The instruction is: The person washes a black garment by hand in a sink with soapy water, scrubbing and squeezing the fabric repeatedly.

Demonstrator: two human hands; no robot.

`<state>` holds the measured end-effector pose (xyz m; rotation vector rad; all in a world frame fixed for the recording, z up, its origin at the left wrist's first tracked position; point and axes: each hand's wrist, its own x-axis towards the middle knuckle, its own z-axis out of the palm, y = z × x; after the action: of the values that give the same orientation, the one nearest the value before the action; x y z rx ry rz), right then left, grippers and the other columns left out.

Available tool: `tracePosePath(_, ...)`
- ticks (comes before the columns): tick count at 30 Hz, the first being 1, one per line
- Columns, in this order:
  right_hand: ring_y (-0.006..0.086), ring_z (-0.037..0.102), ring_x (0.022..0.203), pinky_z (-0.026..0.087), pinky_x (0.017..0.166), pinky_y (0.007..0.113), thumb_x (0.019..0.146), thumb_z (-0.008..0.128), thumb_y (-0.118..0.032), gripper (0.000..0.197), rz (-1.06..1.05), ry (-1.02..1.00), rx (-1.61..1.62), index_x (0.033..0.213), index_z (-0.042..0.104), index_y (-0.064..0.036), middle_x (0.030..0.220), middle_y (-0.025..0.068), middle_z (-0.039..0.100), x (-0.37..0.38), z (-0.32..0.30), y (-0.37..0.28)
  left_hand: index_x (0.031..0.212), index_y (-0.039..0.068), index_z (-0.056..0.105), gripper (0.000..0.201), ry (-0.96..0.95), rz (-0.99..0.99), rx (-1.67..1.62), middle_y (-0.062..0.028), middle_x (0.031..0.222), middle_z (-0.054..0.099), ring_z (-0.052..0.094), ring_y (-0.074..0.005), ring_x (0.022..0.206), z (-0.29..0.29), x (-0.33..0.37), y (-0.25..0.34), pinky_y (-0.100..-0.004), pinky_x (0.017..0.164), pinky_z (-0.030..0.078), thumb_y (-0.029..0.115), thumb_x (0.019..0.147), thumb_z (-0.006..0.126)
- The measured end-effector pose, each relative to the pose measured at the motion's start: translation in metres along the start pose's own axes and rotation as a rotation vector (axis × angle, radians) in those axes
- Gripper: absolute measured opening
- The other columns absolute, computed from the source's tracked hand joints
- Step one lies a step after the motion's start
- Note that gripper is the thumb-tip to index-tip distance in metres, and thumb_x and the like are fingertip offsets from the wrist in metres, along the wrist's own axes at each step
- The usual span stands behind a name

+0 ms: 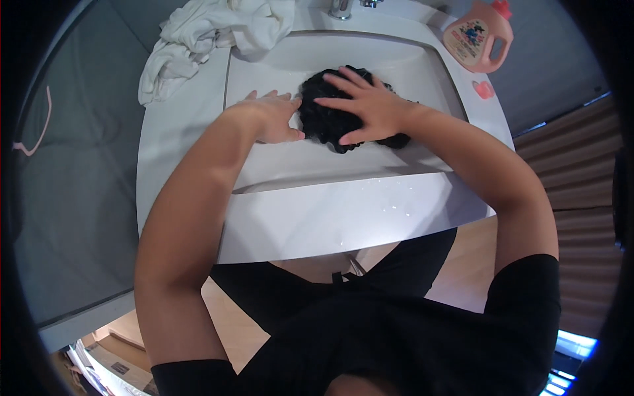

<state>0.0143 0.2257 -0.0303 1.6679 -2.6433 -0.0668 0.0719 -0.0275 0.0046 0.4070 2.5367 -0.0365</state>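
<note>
A bunched-up black cloth [323,122], wet-looking and crumpled, lies in the white sink basin [284,165]. My right hand [371,109] rests on top of it with the fingers spread wide. To its left, my left hand [274,117] is in the basin with fingers apart, its thumb and fingertips close to the cloth's left edge. Whether those fingertips touch the cloth I cannot tell. Neither hand grips anything. Part of the cloth is hidden under my right hand.
White cloths [198,43] are heaped on the counter's back left corner. A metal faucet [341,9] stands behind the basin. At the back right are a pink detergent bottle [477,39] and a small pink cap [483,90]. Water drops dot the front counter edge [343,218].
</note>
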Motion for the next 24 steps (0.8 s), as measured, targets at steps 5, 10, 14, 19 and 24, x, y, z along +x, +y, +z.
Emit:
tracePosePath(5, 0.0401, 0.042, 0.127, 0.045, 0.090, 0.059, 0.075, 0.070, -0.065, 0.081, 0.074, 0.135, -0.027, 0.142, 0.047, -0.0261, 0.146, 0.0146, 0.041, 0.047, 0.036, 0.011, 0.155, 0.001, 0.020, 0.084, -0.051, 0.015, 0.009, -0.0151, 0.161, 0.026, 0.020, -0.0296, 0.151, 0.000, 0.004, -0.003, -0.0470, 0.124, 0.015, 0.047, 0.095, 0.055)
tracePosePath(10, 0.0362, 0.052, 0.118, 0.052, 0.083, 0.051, 0.072, 0.075, -0.053, 0.066, 0.166, 0.266, -0.031, 0.127, 0.056, -0.0204, 0.133, 0.0133, 0.049, 0.070, 0.049, 0.026, 0.156, 0.001, 0.018, 0.085, 0.009, -0.029, -0.038, -0.0180, 0.156, 0.035, 0.026, -0.0299, 0.149, 0.006, 0.002, -0.003, -0.0451, 0.123, 0.018, 0.047, 0.095, 0.055)
tracePosePath(14, 0.0363, 0.060, 0.108, 0.055, 0.079, 0.048, 0.072, 0.078, -0.042, 0.060, 0.181, 0.332, -0.055, 0.120, 0.056, -0.0146, 0.122, 0.0139, 0.057, 0.078, 0.054, 0.041, 0.156, 0.000, 0.016, 0.086, -0.017, -0.067, -0.075, -0.0214, 0.156, 0.034, 0.027, -0.0317, 0.148, -0.008, -0.003, 0.004, -0.0415, 0.123, 0.019, 0.045, 0.094, 0.057)
tracePosePath(19, 0.0399, 0.067, 0.092, 0.056, 0.080, 0.049, 0.077, 0.073, -0.035, 0.046, 0.187, 0.168, -0.038, 0.109, 0.059, -0.0060, 0.101, 0.0181, 0.068, 0.106, 0.036, 0.040, 0.156, 0.000, 0.016, 0.089, 0.092, -0.011, -0.061, -0.0228, 0.155, 0.034, 0.033, -0.0333, 0.145, 0.009, 0.008, -0.020, -0.0401, 0.122, 0.023, 0.047, 0.093, 0.057)
tracePosePath(24, 0.0457, 0.065, 0.090, 0.053, 0.082, 0.050, 0.081, 0.064, -0.028, 0.036, 0.307, 0.433, 0.271, 0.100, 0.065, 0.0026, 0.092, 0.0276, 0.068, 0.083, 0.003, 0.050, 0.156, -0.001, 0.014, 0.094, 0.177, -0.034, -0.118, -0.0225, 0.156, 0.033, 0.039, -0.0351, 0.141, 0.001, 0.014, -0.018, -0.0412, 0.116, 0.034, 0.051, 0.091, 0.058)
